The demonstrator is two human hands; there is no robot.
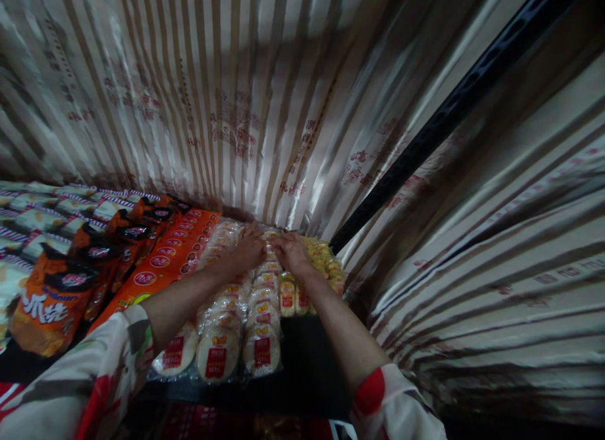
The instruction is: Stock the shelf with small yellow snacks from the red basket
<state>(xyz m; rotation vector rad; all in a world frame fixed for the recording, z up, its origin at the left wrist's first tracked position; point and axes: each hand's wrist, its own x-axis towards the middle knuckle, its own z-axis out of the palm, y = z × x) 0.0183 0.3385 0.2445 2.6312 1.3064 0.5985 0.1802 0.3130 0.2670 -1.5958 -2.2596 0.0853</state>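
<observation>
- Left hand [249, 249] far back on the shelf, fingers curled down onto the rear of the cracker packs [246, 326]; whether gripping a pack or only pressing on it cannot be told.
- Right hand [293, 252] close beside it, almost touching, palm down over the back end of the middle rows; grip hidden too.
- Both forearms stretched forward over the packs, patterned sleeves [94, 389] at the bottom edge.
- Cracker packs: clear bags of round pale crackers with red labels, lying in rows that run from the shelf front back to the hands. About three rows countable at the front; exact number of packs not readable in the dim light.
- Yellow packs [321, 257] just right of the right hand, one short row, back corner only.
- Dark bare shelf [307, 358] in front of the yellow packs and right of the crackers: apparently a gap not yet filled.
- By the look of it, stocking well along: cracker rows reach the front edge, right corner still open.
- Orange boxes [165, 263] left of the crackers, one long stack or row with red ovals.
- Further left, orange-and-black bags [51, 301], several, then pale striped bags [42, 219], many, uncounted.
- Striped shiny curtain [265, 112] behind and to the right, one dark bar [454, 106] slanting across it.
</observation>
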